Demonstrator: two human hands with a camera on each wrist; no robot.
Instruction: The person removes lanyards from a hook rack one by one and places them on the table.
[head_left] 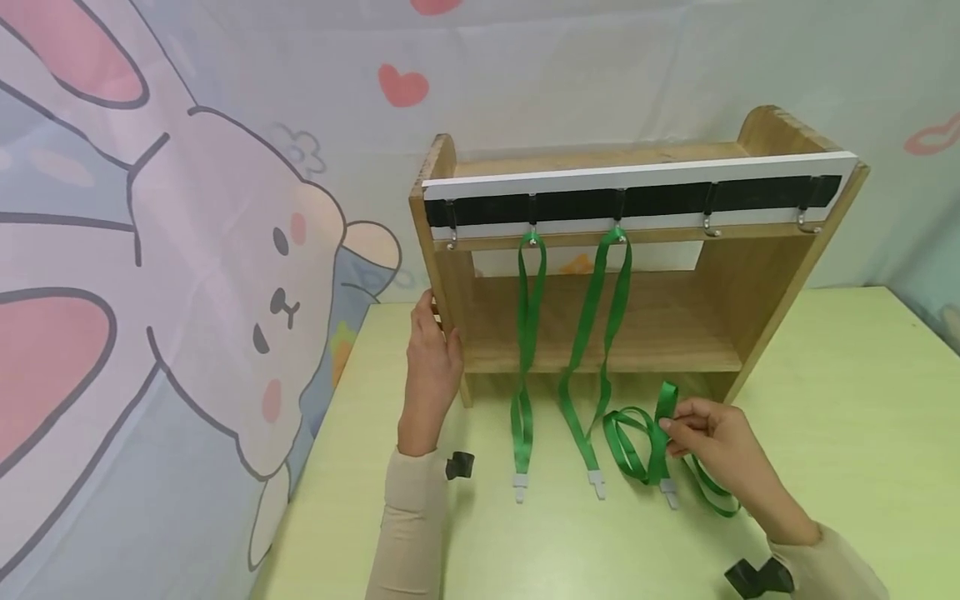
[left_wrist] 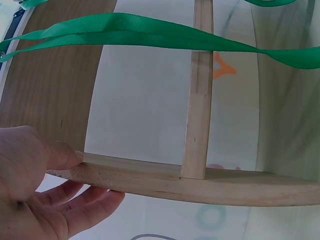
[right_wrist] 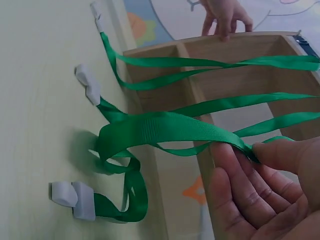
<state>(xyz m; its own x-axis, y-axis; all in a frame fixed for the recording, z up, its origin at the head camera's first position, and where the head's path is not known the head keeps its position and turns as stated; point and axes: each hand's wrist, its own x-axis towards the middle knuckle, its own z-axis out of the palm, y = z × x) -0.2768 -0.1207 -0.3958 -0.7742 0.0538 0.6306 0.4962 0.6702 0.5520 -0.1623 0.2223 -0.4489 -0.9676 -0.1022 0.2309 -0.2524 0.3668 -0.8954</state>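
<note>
Two green lanyards hang by their loops from hooks on the wooden shelf: the left lanyard [head_left: 522, 400] and the middle lanyard [head_left: 581, 358], white clips downward. My right hand [head_left: 708, 433] pinches a third green lanyard [right_wrist: 165, 131] between thumb and fingers. Part of this lanyard's strap is raised, while other loops and its white clip [right_wrist: 75, 200] lie low by the table. My left hand [head_left: 432, 367] holds the left side panel of the wooden shelf [left_wrist: 140, 181], thumb on one face and fingers on the other.
A white rail with a black strip [head_left: 667, 198] runs across the shelf's upper front and carries several metal hooks. Bare hooks include the far-left hook [head_left: 452, 237] and the far-right hook [head_left: 806, 223]. The shelf stands on a pale green table [head_left: 847, 375] before a cartoon-print cloth [head_left: 525, 67].
</note>
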